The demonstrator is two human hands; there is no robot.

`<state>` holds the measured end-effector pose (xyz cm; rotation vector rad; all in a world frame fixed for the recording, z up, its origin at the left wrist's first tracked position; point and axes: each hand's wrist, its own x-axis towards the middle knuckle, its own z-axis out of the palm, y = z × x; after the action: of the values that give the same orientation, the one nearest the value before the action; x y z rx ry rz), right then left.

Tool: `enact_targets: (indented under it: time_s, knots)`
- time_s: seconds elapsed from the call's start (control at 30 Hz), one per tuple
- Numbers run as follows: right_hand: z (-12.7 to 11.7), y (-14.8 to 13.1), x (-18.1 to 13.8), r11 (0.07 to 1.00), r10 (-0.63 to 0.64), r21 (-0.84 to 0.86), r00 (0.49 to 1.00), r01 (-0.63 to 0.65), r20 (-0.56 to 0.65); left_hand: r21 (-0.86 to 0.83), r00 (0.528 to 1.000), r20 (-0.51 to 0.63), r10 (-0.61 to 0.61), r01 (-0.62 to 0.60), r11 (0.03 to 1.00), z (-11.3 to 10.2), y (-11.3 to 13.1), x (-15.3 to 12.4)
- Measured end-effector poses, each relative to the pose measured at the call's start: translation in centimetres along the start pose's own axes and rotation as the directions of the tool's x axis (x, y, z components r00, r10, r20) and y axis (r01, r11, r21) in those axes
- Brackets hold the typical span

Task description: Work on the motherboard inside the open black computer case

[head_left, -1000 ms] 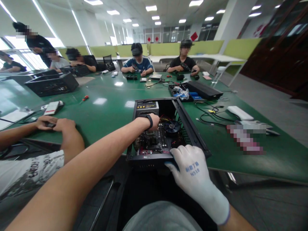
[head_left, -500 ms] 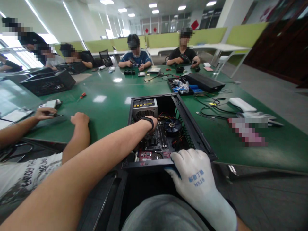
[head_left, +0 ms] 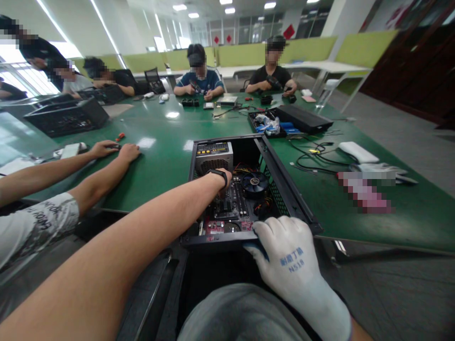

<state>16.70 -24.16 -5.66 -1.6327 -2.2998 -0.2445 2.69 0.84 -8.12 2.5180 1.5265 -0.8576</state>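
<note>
An open computer case [head_left: 289,199] lies on its side at the table's front edge, its inside facing up. My right hand [head_left: 286,246], in a white work glove, is closed round the case's near rim. My bare left hand [head_left: 227,176], with a black band at the wrist, reaches down into the case beside the power supply [head_left: 215,158]. Its fingers are hidden behind the wrist and hand. Under and beside it are the motherboard [head_left: 227,208] and the round black cooling fan [head_left: 255,183]. Thin coloured wires run near the fan.
At left, a co-worker's hands [head_left: 117,150] rest near an orange-handled screwdriver [head_left: 121,136]. Beyond the case lies a black toolbox [head_left: 272,125]. Black cables [head_left: 313,156], a white box [head_left: 358,152] and a glove [head_left: 380,170] lie at right. Several people work across the green table [head_left: 156,166].
The co-worker's hands at left have moved further over the table and closer together. My own hands stay in place on and in the case; the view has shifted slightly.
</note>
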Motion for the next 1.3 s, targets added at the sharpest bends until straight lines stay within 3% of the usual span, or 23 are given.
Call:
enact_targets:
  time_s: [0.3, 0.83, 1.3]
  knots:
    - [-0.1, 0.0, 0.1, 1.000, -0.006, -0.009, 1.000, 0.006, -0.020, -0.047, 1.000, 0.007, -0.008, 0.008, 0.999, -0.4, 0.3, -0.6]
    - [0.1, 0.0, -0.1, 1.000, -0.014, 0.002, 0.999, 0.014, -0.043, 0.101, 0.999, 0.043, 0.021, -0.026, 0.995, -1.2, 0.7, -1.6]
    - [0.2, 0.1, -0.2, 1.000, -0.028, 0.011, 0.997, 0.029, -0.069, 0.051, 0.999, 0.040, 0.011, -0.013, 0.999, -1.1, 0.5, -1.3]
